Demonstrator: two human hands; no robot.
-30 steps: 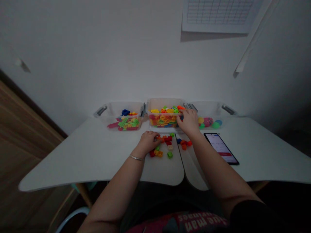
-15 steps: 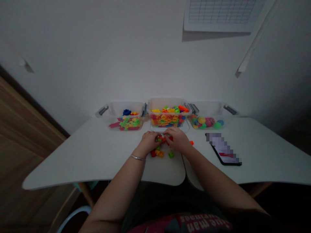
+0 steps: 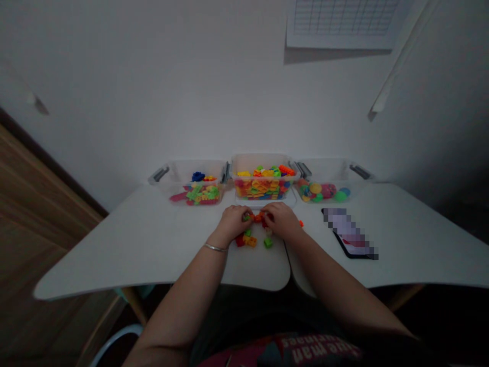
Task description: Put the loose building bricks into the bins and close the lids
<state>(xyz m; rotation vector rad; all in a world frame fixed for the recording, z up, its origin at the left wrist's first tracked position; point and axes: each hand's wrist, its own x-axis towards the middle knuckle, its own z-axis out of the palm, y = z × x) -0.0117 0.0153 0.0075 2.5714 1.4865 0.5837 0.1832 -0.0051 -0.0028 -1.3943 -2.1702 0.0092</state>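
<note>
My left hand [image 3: 234,223], with a silver bangle on the wrist, is closed on small building blocks of which green and orange bits show at the fingertips. Facing it, my right hand [image 3: 283,221] pinches a dark red building block [image 3: 266,222]. An orange block [image 3: 259,217] sits between the two sets of fingers; whether it is joined to the others I cannot tell. Just below the hands lie a red block [image 3: 240,240], a yellow-orange block [image 3: 250,241] and a green block [image 3: 268,243]. The fingers hide part of what they hold.
Along the wall stand three clear bins: a left bin [image 3: 173,173] of mixed pieces, a middle bin [image 3: 235,178] full of blocks, and a right bin [image 3: 355,176] with balls. A phone [image 3: 349,234] lies right. A seam [image 3: 289,265] divides the white tabletop [image 3: 153,250].
My right hand has shifted slightly, and more of the orange block shows between the fingertips. The left hand keeps nearly the same place. The whole view has moved a little.
</note>
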